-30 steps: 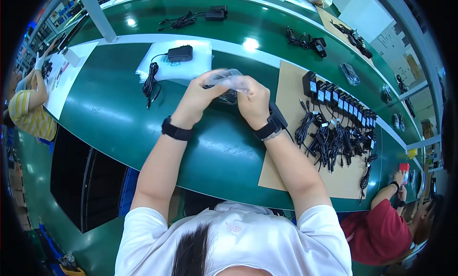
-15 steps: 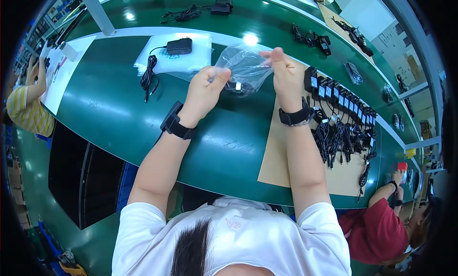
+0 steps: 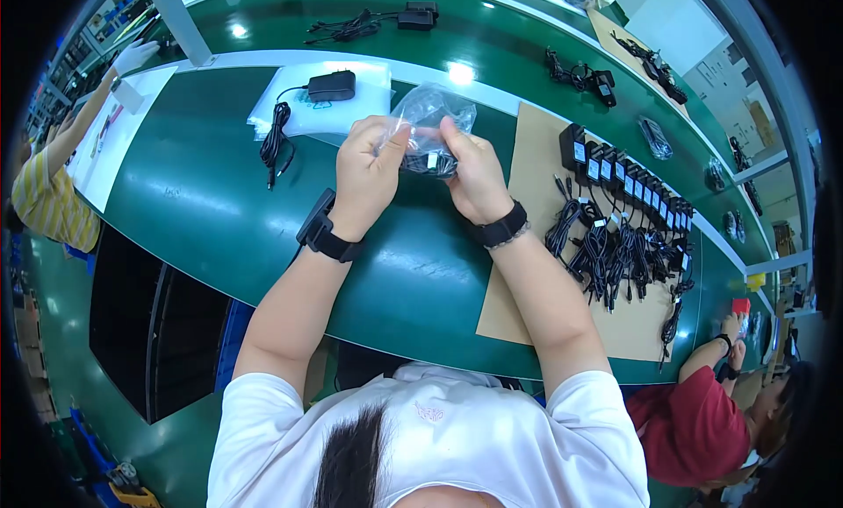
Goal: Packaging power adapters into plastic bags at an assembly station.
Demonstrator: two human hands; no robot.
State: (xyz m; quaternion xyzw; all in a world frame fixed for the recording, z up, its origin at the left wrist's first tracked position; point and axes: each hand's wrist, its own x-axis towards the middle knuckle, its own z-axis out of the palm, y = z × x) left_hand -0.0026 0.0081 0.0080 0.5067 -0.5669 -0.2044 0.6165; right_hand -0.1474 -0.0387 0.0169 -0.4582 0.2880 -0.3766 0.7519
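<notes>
A clear plastic bag [image 3: 432, 108] with a black power adapter [image 3: 430, 163] and its cable inside is held up over the green table. My left hand [image 3: 369, 161] grips the bag's left side, thumb pressed against the film. On the other side my right hand [image 3: 477, 170] pinches the bag, its thumb up along the plastic. Both hands are closed on it. Beyond my left hand, a stack of flat clear bags [image 3: 329, 113] bears another black power adapter [image 3: 331, 86], its bundled cable [image 3: 277, 139] hanging over onto the table.
A row of black adapters [image 3: 623, 174] with bundled cables lies on brown cardboard [image 3: 514, 306] to the right. On the far conveyor belt [image 3: 492, 43] lie more adapters and a bagged one [image 3: 654, 137]. Co-workers sit at left, in yellow stripes [image 3: 53, 201], and right, in red [image 3: 694, 420].
My right hand has moved left and lower, closer to my left hand. The bag, stretched wide before, is now gathered around the adapter. Items on the far belt have shifted slightly right.
</notes>
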